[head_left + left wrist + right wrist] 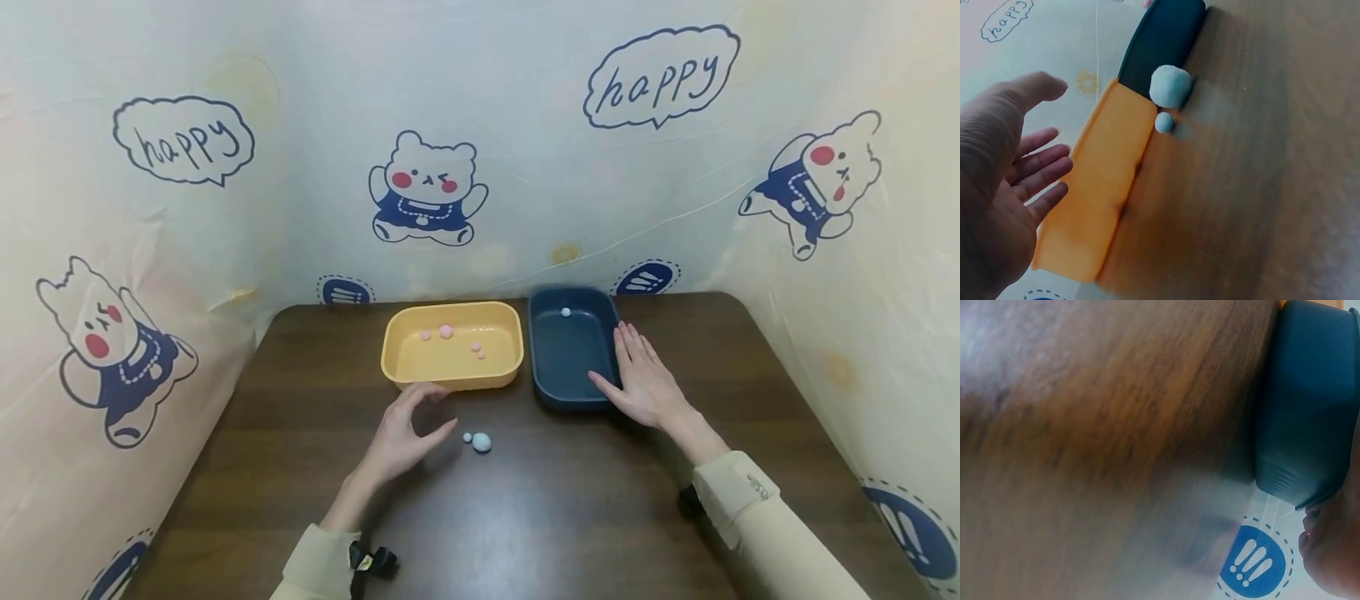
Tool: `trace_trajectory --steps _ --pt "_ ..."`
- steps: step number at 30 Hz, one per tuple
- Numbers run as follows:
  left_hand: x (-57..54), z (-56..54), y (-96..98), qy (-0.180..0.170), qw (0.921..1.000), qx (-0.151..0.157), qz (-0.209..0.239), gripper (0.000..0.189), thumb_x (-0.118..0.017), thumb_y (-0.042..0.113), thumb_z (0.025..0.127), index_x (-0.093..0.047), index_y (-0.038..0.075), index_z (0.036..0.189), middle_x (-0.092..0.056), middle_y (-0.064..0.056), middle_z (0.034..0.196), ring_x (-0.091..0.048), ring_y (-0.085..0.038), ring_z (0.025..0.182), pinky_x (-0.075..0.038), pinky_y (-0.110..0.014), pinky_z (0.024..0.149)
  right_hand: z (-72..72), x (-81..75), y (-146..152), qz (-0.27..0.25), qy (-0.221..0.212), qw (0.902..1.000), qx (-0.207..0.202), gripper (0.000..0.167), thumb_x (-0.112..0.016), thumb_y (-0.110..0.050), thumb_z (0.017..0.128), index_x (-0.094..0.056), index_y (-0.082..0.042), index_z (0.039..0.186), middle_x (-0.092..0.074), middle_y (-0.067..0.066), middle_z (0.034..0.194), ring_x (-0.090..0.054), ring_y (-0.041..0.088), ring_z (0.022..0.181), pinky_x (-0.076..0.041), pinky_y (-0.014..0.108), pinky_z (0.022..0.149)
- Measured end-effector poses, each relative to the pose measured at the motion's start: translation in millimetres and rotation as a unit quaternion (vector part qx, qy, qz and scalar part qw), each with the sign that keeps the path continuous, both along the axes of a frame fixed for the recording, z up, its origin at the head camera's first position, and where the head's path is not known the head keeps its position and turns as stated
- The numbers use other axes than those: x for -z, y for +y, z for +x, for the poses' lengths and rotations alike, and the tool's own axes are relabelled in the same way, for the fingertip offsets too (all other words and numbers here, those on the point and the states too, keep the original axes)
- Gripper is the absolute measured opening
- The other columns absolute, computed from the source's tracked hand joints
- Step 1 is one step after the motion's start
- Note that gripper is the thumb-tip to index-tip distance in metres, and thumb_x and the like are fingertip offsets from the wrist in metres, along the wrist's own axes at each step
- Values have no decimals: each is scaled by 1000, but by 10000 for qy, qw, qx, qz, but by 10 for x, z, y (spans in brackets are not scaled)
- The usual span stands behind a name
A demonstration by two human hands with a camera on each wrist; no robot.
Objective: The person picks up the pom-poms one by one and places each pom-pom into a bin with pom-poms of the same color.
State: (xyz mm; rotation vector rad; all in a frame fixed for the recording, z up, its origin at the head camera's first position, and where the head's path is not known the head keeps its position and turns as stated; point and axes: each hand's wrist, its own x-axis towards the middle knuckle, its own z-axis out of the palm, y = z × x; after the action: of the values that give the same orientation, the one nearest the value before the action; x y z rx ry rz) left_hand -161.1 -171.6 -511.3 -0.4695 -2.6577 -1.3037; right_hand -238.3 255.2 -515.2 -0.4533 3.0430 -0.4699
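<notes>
My left hand [401, 437] hovers just left of two pale blue balls, its thumb and fingers spread apart with nothing between them. The larger ball [482, 442] lies on the table beside the small ball [467, 437]; both also show in the left wrist view. Behind them stands a yellow tray [442, 365] with several small pink balls [446, 332] in it. My right hand [643, 383] rests along the right rim of a dark blue tray [570, 358], fingers straight and thumb over the tray's near end. One pale ball [566, 312] lies inside that tray, toward the back.
Both trays stand side by side near the far edge of the brown wooden table [540, 517]. A printed cloth [525, 183] with bears and lettering hangs behind the table and along its sides.
</notes>
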Motion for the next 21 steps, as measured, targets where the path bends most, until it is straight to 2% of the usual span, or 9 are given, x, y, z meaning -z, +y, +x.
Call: trace_trajectory --steps 3,8,14,21 --pt "46 -4 -14 -122 9999 106 -32 48 -93 12 88 -69 15 130 -72 -3 131 -67 -26 124 -57 -59 114 -11 -11 18 10 18 10000 12 104 -46 -67 110 -9 6 173 -4 27 184 -9 46 173 -12 63 141" --pt "145 -38 -7 -285 9990 329 -130 46 -93 14 88 -72 12 129 -71 1 133 -67 -25 129 -55 -56 116 -10 -22 30 -2 10 10000 39 104 -48 -67 109 -9 7 173 -5 28 184 -10 47 172 -13 63 141" --pt "234 -60 26 -162 9979 603 -141 44 -94 16 89 -74 9 127 -73 1 132 -69 -24 126 -57 -54 112 -24 -38 16 -37 -29 10000 68 104 -47 -67 110 -7 5 174 -3 27 185 -8 46 173 -12 63 141" --pt "355 -23 68 -327 9971 662 -163 40 -94 21 89 -76 13 124 -75 4 129 -70 -21 125 -56 -49 112 -4 -17 9 23 -65 10000 34 103 -47 -65 110 -8 6 173 -3 27 184 -9 47 172 -12 63 141"
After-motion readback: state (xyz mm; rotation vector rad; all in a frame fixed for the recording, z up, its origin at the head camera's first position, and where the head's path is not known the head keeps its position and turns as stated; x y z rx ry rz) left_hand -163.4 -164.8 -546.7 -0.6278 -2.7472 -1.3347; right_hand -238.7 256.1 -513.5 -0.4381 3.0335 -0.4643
